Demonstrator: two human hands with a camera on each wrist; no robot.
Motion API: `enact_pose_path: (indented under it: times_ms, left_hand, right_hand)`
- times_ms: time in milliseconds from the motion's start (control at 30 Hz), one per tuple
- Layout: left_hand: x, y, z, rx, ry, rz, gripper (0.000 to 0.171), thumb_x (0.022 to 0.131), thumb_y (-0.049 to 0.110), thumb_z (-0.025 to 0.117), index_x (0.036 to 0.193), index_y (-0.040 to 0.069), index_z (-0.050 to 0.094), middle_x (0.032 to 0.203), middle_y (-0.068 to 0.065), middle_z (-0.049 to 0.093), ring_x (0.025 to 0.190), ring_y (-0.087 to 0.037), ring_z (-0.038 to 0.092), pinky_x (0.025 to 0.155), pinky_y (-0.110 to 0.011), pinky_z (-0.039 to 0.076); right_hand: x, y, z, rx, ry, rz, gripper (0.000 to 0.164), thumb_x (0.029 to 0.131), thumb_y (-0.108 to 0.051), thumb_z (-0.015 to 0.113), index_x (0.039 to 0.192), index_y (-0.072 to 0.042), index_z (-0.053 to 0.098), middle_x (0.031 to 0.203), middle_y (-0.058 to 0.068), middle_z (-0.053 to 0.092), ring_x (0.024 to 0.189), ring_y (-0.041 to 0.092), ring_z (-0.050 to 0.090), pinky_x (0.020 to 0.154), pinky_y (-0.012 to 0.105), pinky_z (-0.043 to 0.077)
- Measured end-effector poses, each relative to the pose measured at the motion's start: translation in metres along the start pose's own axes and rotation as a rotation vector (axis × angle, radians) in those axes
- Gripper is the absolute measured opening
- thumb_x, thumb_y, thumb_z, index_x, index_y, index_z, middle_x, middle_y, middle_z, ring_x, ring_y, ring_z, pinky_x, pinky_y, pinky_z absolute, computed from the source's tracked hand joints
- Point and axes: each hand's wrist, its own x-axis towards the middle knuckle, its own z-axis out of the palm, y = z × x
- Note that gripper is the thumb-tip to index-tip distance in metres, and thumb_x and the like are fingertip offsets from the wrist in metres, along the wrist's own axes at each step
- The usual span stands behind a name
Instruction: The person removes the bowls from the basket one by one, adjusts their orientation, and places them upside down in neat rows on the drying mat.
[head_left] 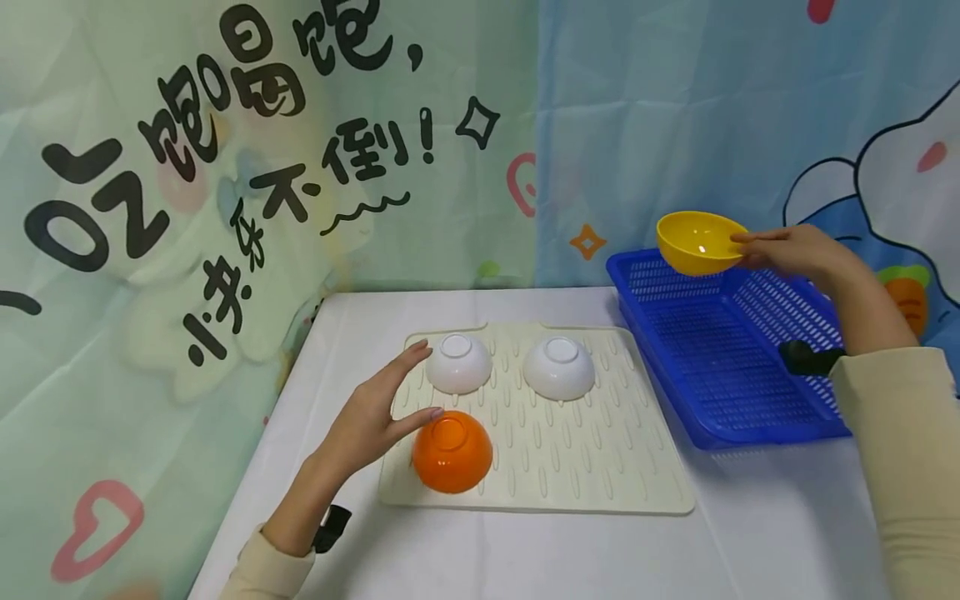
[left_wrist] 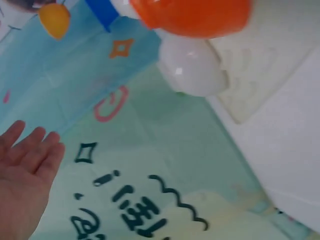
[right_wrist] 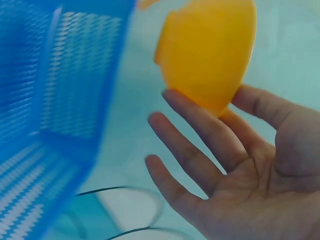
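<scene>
My right hand pinches the rim of a yellow bowl between thumb and fingers, holding it upright above the far end of the blue basket. In the right wrist view the yellow bowl sits between thumb and fingertips, the other fingers spread. My left hand hovers with thumb and fingers apart, the thumb tip right at an upside-down orange bowl. Two white bowls, one on the left and one on the right, lie upside down behind it on the cream draining mat.
The blue mesh basket stands on the right, beside the mat, on a white-covered table. A printed cloth backdrop hangs directly behind the table and along its left side.
</scene>
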Motion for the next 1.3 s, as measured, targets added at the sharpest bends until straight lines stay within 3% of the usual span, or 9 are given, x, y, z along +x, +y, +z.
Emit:
enact_pose_path:
  times_ms: [267,400,600,833,1000,1133,1300]
  left_hand:
    - [0.014,0.017,-0.005,0.086,0.226,0.202,0.059,0.075,0.023,0.077,0.126,0.005,0.054,0.131,-0.009,0.052,0.117,-0.023,0.052,0.094,-0.036,0.045]
    - [0.023,0.026,-0.003,0.135,0.293,0.29,0.06,0.075,0.024,0.078,0.125,0.002,0.055,0.129,-0.012,0.053,0.116,-0.024,0.052,0.094,-0.036,0.045]
    - [0.035,0.037,0.005,0.158,0.35,0.422,0.075,0.068,0.025,0.083,0.128,-0.006,0.049,0.132,-0.019,0.048,0.123,-0.03,0.045,0.097,-0.038,0.042]
    - [0.037,0.044,0.013,0.166,0.426,0.542,0.08,0.068,0.028,0.082,0.13,-0.006,0.044,0.132,-0.023,0.046,0.121,-0.035,0.045,0.096,-0.04,0.042]
    - [0.035,0.049,0.017,0.15,0.504,0.664,0.081,0.066,0.028,0.084,0.129,-0.006,0.045,0.129,-0.024,0.049,0.119,-0.036,0.047,0.093,-0.04,0.045]
    - [0.034,0.052,0.024,0.204,0.597,0.776,0.074,0.067,0.032,0.082,0.12,-0.007,0.049,0.123,-0.023,0.054,0.115,-0.034,0.051,0.091,-0.038,0.046]
    - [0.035,0.055,0.031,0.295,0.708,0.86,0.053,0.082,0.03,0.07,0.114,-0.008,0.051,0.112,-0.023,0.059,0.104,-0.033,0.058,0.09,-0.036,0.047]
  right_hand:
    - [-0.025,-0.062,0.014,-0.069,-0.161,-0.137,0.068,0.094,-0.05,0.043,0.142,-0.004,0.03,0.137,0.035,0.03,0.121,0.053,0.025,0.092,0.072,0.021]
    - [-0.043,-0.089,0.029,-0.077,-0.202,-0.24,0.055,0.096,-0.04,0.046,0.139,-0.005,0.039,0.135,0.032,0.036,0.123,0.051,0.026,0.09,0.072,0.021]
    - [-0.071,-0.12,0.054,-0.085,-0.283,-0.36,0.046,0.095,-0.034,0.05,0.136,-0.013,0.046,0.135,0.023,0.044,0.125,0.044,0.034,0.095,0.066,0.028]
    - [-0.102,-0.146,0.077,0.002,-0.394,-0.5,0.039,0.095,-0.026,0.052,0.132,-0.014,0.052,0.116,0.006,0.061,0.097,0.023,0.054,0.089,0.042,0.046]
    - [-0.12,-0.157,0.087,0.014,-0.45,-0.603,0.036,0.094,-0.023,0.054,0.129,-0.015,0.056,0.124,0.007,0.058,0.096,0.019,0.057,0.083,0.028,0.05]
    - [-0.129,-0.16,0.092,0.018,-0.482,-0.649,0.036,0.094,-0.023,0.054,0.13,-0.015,0.056,0.12,0.007,0.06,0.094,0.017,0.06,0.081,0.026,0.051]
    - [-0.135,-0.161,0.098,0.034,-0.512,-0.663,0.036,0.094,-0.023,0.054,0.13,-0.014,0.055,0.113,0.002,0.063,0.094,0.017,0.061,0.08,0.026,0.052]
